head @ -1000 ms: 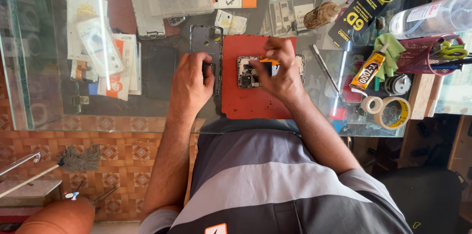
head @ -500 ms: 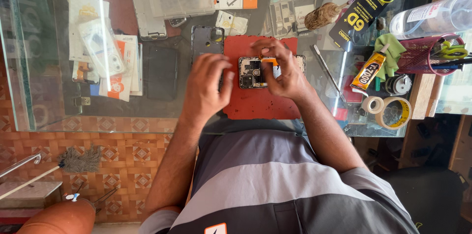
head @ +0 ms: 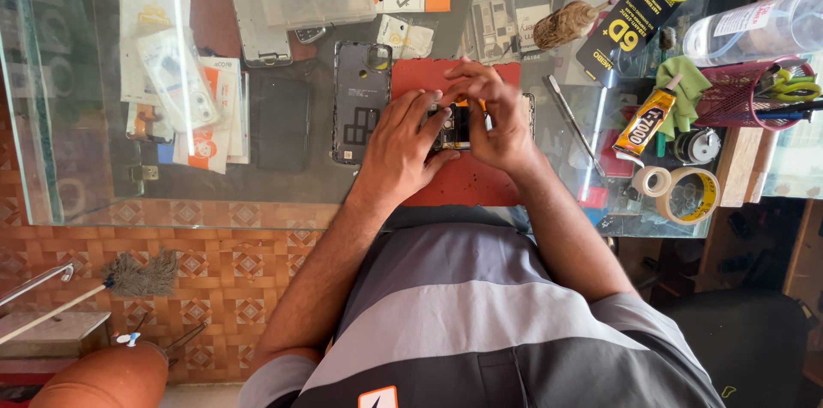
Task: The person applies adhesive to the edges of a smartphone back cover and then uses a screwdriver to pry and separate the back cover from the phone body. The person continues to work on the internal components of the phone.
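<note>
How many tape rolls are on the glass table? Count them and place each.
2. A small white tape roll lies near the table's right front corner; a larger yellow-rimmed tape roll touches its right side. Clutter could hide others.

Glue tube (head: 645, 122); tape rolls (head: 694, 194); perhaps a brush (head: 566, 24).

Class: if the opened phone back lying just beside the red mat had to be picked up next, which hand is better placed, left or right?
Probably left: the left hand lies next to the phone back; the right hand is farther, across the mat.

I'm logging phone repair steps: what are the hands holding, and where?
Both the left hand and the right hand pinch the opened phone on the red mat, one at each side edge.
</note>
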